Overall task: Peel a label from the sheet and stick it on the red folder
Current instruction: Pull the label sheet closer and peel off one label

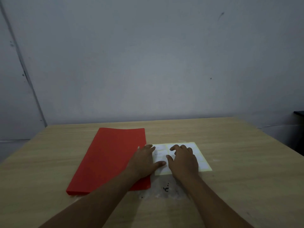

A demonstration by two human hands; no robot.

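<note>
A red folder (108,158) lies flat on the wooden table, left of centre. Right beside it lies a pale sheet of white labels (201,159). My left hand (144,160) rests flat across the folder's right edge, and its thumb and fingertips reach onto the sheet's left side. My right hand (184,159) sits on the middle of the sheet with fingers curled, fingertips touching the labels. Neither hand holds a label that I can see. Both hands cover much of the sheet.
The wooden table (238,186) ends at a grey wall behind. Black marks and a pale smear (166,189) lie on the wood just in front of the sheet. A dark object (298,113) stands off the table at far right.
</note>
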